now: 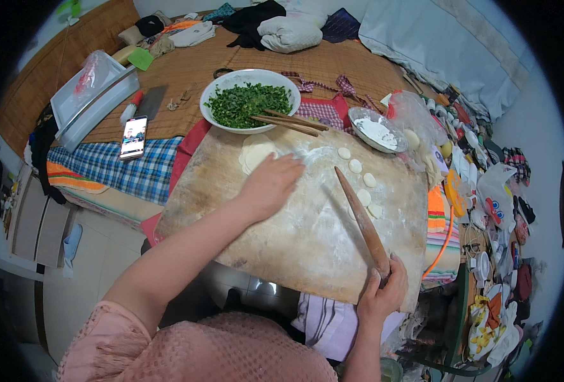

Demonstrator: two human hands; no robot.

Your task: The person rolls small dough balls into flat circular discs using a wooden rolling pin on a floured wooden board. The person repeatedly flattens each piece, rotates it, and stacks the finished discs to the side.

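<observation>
My right hand [386, 289] grips the lower end of a tapered wooden rolling pin [361, 214], whose other end points up and left over a floured wooden board [263, 243]. My left hand [275, 184] reaches over the board, palm down and slightly blurred, beside a stack of thin round dough wrappers [255, 152]; whether its fingertips touch the board I cannot tell. Several small flattened dough discs [369, 180] lie above and right of the pin, one partly behind it. A white bowl of chopped greens [248, 102] stands at the far edge, with wooden chopsticks [294, 124] resting across its rim.
A bowl of white flour [375, 129] stands at the board's far right corner, near a plastic bag [418, 117]. Left of the board, a lit smartphone [134, 138] lies on the bed near a cleaver [156, 102] and a white tray [115, 112]. Cluttered items line the right side.
</observation>
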